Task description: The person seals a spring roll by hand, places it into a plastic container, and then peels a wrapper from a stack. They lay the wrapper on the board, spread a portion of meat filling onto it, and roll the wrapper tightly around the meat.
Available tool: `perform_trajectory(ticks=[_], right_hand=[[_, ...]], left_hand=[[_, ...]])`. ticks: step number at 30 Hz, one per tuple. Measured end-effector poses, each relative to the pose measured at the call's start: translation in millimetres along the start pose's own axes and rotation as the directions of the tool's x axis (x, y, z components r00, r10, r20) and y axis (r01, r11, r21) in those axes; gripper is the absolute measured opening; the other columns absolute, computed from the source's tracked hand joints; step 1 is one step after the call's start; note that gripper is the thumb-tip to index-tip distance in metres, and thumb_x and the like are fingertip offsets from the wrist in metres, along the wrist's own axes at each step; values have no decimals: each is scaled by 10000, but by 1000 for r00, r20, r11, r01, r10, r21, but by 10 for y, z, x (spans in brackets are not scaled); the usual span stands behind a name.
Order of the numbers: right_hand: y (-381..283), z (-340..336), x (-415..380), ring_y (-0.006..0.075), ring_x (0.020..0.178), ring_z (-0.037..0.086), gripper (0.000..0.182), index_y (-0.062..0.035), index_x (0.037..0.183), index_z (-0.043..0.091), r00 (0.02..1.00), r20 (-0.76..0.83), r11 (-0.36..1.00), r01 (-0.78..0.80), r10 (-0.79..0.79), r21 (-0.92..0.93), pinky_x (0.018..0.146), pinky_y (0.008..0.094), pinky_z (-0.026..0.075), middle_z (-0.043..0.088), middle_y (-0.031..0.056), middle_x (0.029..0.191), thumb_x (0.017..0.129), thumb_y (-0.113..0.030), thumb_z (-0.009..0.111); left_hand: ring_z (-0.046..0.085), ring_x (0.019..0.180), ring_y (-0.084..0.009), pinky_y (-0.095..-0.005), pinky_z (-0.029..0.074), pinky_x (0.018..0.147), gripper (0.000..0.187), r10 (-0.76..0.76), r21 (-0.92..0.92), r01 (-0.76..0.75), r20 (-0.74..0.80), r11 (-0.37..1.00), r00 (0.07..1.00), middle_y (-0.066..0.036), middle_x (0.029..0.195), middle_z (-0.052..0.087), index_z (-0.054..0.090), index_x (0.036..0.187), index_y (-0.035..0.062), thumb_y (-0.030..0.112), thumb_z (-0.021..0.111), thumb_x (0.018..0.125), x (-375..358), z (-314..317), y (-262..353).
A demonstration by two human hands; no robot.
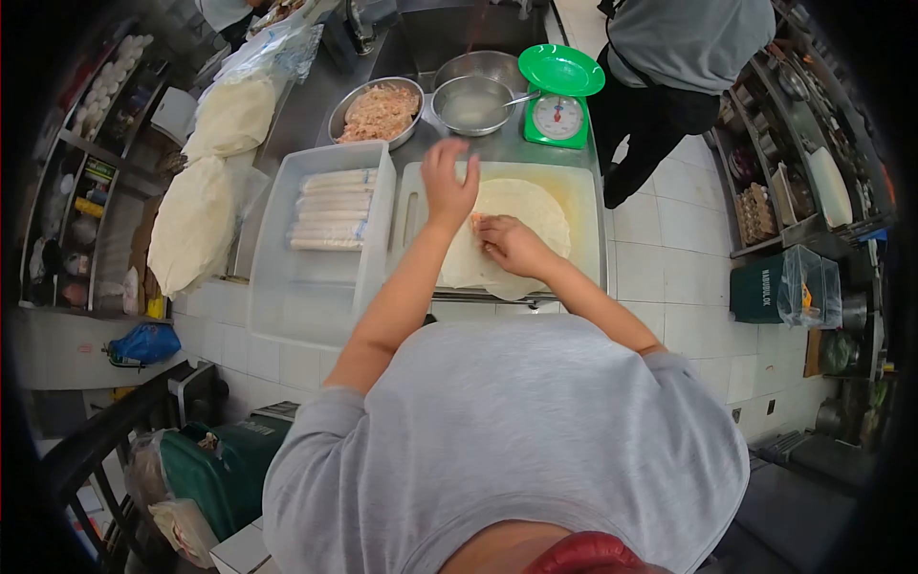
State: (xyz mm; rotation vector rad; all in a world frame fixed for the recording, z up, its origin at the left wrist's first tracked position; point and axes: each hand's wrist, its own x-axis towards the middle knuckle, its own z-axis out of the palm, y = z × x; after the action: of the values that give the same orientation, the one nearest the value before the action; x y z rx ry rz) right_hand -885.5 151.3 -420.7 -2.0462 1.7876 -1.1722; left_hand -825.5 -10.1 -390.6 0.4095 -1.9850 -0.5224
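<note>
A round, thin pale wrapper (535, 206) lies on the white cutting board (583, 187). My right hand (516, 246) is over the wrapper's middle, its fingers curled down on a small strip of pinkish meat filling (476, 221); the fingers hide most of that strip. My left hand (449, 184) is raised at the board's left side, thumb apart from the fingers and nothing in it; its fingertips are slightly blurred. Left of the board, a clear plastic tub (273, 249) holds several rolled wrappers (335, 203) in a stack.
Behind the tub stands a metal bowl of meat filling (381, 113). Beside it are a bowl of cloudy liquid (470, 107) with a spoon and a green scale (558, 117). Wrapper stacks (196, 225) lie at left. Another person (684, 57) stands at the back right.
</note>
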Motion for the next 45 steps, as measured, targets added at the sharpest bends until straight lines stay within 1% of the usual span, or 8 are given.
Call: perform_trajectory(ticks=[3, 9, 10, 16, 23, 26, 36, 45], right_hand=[[-142, -135, -110, 322, 928, 583, 136, -12, 889, 628, 982, -102, 987, -154, 157, 43, 826, 388, 469, 624, 145, 971, 759, -16, 588], [-238, -457, -549, 312, 943, 567, 190, -22, 950, 640, 922, -244, 951, -310, 300, -4, 815, 378, 471, 621, 125, 970, 765, -25, 597], [-250, -495, -631, 311, 949, 566, 198, -23, 958, 642, 913, -247, 942, -336, 325, -4, 821, 378, 471, 622, 124, 973, 765, -26, 598], [-187, -611, -922, 306, 972, 567, 193, -36, 961, 647, 849, -308, 899, -435, 430, 56, 846, 373, 466, 626, 121, 992, 778, -31, 586], [94, -626, -751, 318, 956, 576, 169, -27, 944, 640, 853, -312, 902, -429, 419, 41, 839, 373, 467, 626, 137, 962, 789, -43, 575], [303, -632, -645, 329, 961, 574, 165, -23, 938, 645, 845, -348, 905, -424, 406, 24, 846, 376, 465, 628, 147, 956, 790, -54, 578], [359, 19, -187, 303, 1044, 564, 579, -53, 1224, 525, 972, -144, 981, -171, 183, 92, 890, 385, 463, 555, 152, 1168, 678, -52, 720], [433, 114, -346, 295, 973, 568, 481, -41, 1143, 580, 952, 26, 934, -306, 306, 185, 848, 350, 475, 595, 125, 1048, 680, -16, 707]], left_hand=[[497, 1060, -355, -462, 386, 903, 334, 112, 102, -132, 179, 986, 977, -165, 1126, 552, 604, 1057, 68, 226, 660, 769, 563, 637, -182], [78, 1380, -467, -634, 140, 1062, 754, -268, 411, 9, 577, 911, 771, -275, 1502, 93, 464, 1362, 173, 599, 599, 755, 1015, 1642, -467], [-17, 1405, -431, -640, 31, 1073, 828, -380, 457, 60, 654, 888, 654, -229, 1529, 15, 484, 1352, 223, 766, 484, 728, 1040, 1717, -491], [21, 1426, -344, -628, -75, 1066, 716, -253, 228, 132, 661, 965, 706, -142, 1537, 145, 680, 1096, 249, 783, 306, 800, 961, 1143, -595], [490, 1145, -351, -433, 327, 997, 610, -424, 11, 462, 417, 887, 804, -176, 1239, 539, 700, 840, 66, 578, 378, 923, 769, 115, -1002], [565, 980, -347, -398, 416, 887, 470, -242, -28, 241, -30, 970, 970, -180, 1042, 607, 645, 902, -18, 422, 484, 942, 517, -154, -875], [526, 1081, -332, -413, 391, 972, 553, -75, -109, 145, 482, 983, 873, -168, 1195, 547, 548, 1180, 60, 306, 759, 733, -828, -414, -86], [531, 1106, -295, -382, 392, 971, 626, -31, -111, 145, 681, 983, 731, -121, 1175, 580, 557, 1200, 45, 280, 796, 671, -960, -257, -118]])
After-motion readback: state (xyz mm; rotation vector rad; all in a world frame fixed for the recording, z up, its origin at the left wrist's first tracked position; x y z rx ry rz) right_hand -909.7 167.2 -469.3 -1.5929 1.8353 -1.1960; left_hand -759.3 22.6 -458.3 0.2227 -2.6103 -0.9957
